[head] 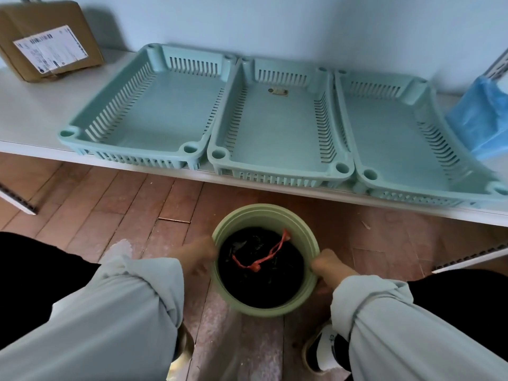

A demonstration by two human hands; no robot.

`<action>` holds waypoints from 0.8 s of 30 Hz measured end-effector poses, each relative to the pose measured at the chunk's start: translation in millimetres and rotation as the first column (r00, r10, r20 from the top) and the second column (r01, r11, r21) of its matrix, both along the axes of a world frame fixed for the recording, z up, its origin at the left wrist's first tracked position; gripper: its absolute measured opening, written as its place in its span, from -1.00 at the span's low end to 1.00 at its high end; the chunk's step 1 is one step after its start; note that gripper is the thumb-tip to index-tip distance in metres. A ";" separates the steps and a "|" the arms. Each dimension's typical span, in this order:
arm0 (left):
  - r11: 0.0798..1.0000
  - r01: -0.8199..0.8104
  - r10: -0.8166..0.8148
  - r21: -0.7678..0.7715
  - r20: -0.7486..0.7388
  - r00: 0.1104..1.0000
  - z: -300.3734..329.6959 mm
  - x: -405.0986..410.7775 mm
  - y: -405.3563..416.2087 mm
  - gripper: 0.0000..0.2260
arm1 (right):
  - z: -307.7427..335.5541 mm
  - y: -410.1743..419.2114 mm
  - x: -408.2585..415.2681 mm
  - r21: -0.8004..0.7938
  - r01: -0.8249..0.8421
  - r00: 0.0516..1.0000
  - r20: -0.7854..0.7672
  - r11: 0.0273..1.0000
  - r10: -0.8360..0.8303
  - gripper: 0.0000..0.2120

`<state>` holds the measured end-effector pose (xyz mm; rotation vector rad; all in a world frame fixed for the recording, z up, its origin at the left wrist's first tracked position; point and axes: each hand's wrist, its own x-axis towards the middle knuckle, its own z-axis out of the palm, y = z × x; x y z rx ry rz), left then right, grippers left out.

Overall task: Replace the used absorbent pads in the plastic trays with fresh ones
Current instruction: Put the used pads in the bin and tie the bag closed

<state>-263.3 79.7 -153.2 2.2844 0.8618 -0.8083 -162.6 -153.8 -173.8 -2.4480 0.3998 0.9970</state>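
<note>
Head view: both hands at the bin, three trays bare on the table.

Head view shows the left hand [196, 254] curled against the green bin's [308, 237] left rim and the right hand [327, 264] gripping its right rim; the left is blurred, so I cannot tell whether it actually holds. Inside the bin lies a black bag [261, 273] with a red tie [264, 257]. The left tray [154, 105], middle tray [277, 119] and right tray [390, 125] sit side by side, touching, with no pads visible in them. The old pads seem to be cleared out already; next comes fetching fresh ones, perhaps from the blue bag [481, 116] at the table's right end.
</note>
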 end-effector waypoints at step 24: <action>0.255 -0.461 0.915 -0.850 0.059 0.399 -19.7 110.2 2.4 -0.75 | -18.3 20.3 95.7 0.620 0.432 0.814 0.044 0.654 -0.579 -0.76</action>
